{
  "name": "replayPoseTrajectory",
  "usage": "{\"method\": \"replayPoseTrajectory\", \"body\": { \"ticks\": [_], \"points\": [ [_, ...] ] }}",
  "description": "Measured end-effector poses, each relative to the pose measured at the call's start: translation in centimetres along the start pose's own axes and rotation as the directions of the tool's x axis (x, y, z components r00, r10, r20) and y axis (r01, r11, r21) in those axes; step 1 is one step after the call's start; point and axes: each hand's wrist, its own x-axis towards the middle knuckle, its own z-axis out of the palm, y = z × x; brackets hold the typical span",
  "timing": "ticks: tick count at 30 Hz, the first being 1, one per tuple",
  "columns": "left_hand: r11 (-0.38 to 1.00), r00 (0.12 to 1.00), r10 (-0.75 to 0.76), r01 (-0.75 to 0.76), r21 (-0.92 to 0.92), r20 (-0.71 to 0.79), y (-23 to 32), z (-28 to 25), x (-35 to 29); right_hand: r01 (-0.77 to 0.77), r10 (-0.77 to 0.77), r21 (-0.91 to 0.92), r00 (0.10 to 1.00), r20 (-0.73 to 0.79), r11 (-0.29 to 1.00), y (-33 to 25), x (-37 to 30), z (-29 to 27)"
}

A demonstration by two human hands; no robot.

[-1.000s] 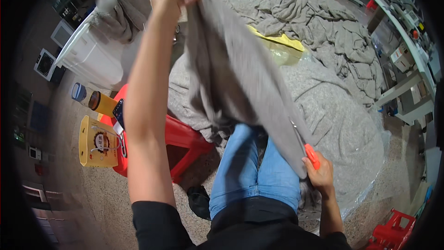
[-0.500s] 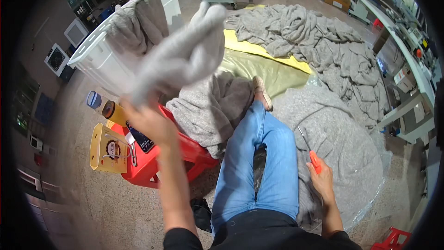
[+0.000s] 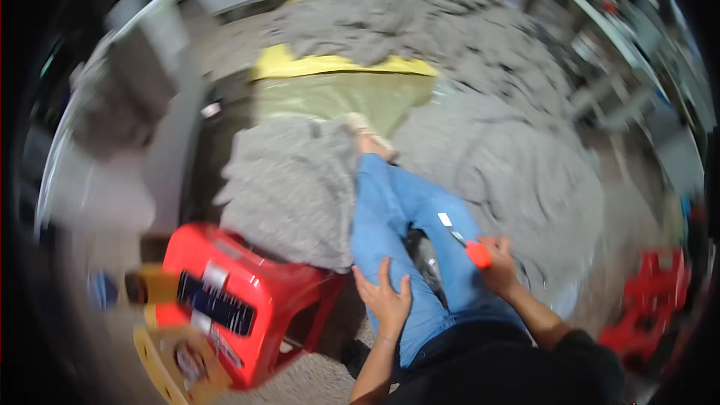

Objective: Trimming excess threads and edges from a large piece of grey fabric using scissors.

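While the right hand [image 3: 501,266] grips a slim hand tool with a bright orange handle and thin metal-looking blade [image 3: 478,254], the left hand [image 3: 384,300] holds nothing, its fingers spread on the left thigh of the blue denim trousers [image 3: 375,210]. The tool sits over the right thigh, pointing forward and leftward; whether the white patch at its tip is glare or a separate piece is too blurred to tell. It should prove light and rigid, best held by the handle, away from the blade.

No fabric shows in either hand. A rumpled grey cloth mound [image 3: 289,187] lies ahead of the left hand, just past the far right edge of the red plastic stool [image 3: 274,277]; a broader grey cloth mound [image 3: 517,180] spreads ahead of the right hand, its left edge near the right leg. The cloth looks soft and limp, probably heavy in bulk yet light by the fold; a bunched handful at an outer edge seems the surest hold.
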Motion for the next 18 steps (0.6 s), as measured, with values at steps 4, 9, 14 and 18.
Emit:
{"method": "replayPoseTrajectory", "body": {
  "ticks": [4, 9, 14, 18],
  "points": [
    [0.998, 1.000, 0.012, -0.013, -0.065, -0.006, 0.4, 3.2, 1.9, 0.011, -0.004, 0.078, 0.996, -0.085, 0.997, 0.9, 1.4, -0.2],
    [0.998, 0.999, 0.027, -0.029, -0.062, -0.028, 1.0, 4.8, 1.8, -0.097, 0.106, 0.068, 0.985, -0.137, 0.993, 5.0, 0.4, 0.3],
    [0.999, 0.999, -0.020, 0.019, -0.028, -0.042, 2.3, 5.4, 0.6, -0.175, 0.209, 0.169, 0.954, -0.214, 0.970, 11.1, 0.6, 1.4],
    [0.999, 0.998, -0.053, 0.053, -0.006, -0.029, 4.1, 6.9, -0.9, -0.308, 0.388, 0.303, 0.885, -0.258, 0.902, 14.4, 4.3, -1.3]
  ]
}}
